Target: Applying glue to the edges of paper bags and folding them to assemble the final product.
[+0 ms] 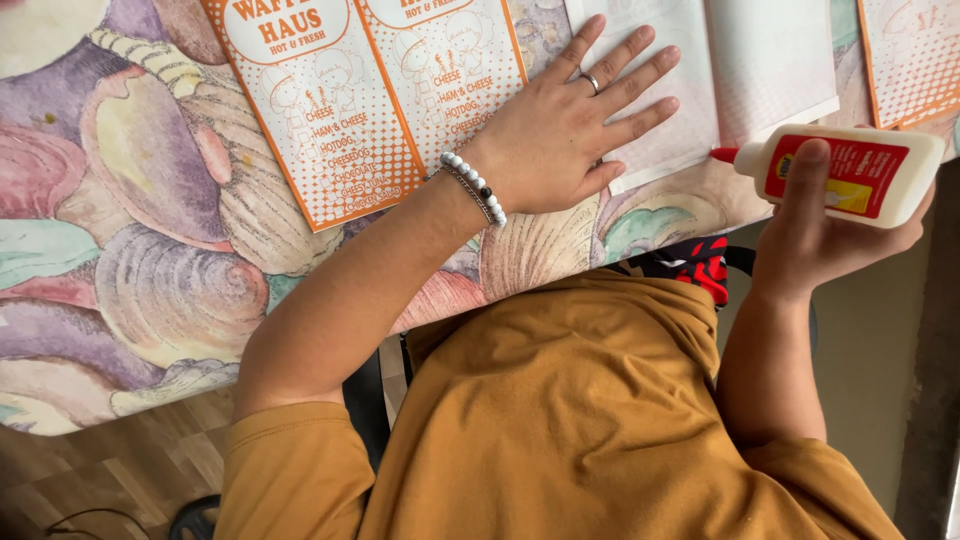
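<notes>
My left hand (560, 140) lies flat, fingers spread, pressing on the lower edge of a white paper sheet (700, 100) on the table. It wears a ring and a beaded bracelet (475, 188). My right hand (812, 240) holds a white glue bottle (850, 175) with a red label and red nozzle. The bottle lies sideways just off the table's edge, with the nozzle pointing left toward the sheet's corner, close to it but not touching.
Orange-and-white printed paper sheets (330, 110) lie side by side left of my left hand, and another (915, 55) is at the top right. The table wears a pastel shell-pattern cloth (150, 250). My mustard shirt (580, 420) fills the foreground; wood floor shows at lower left.
</notes>
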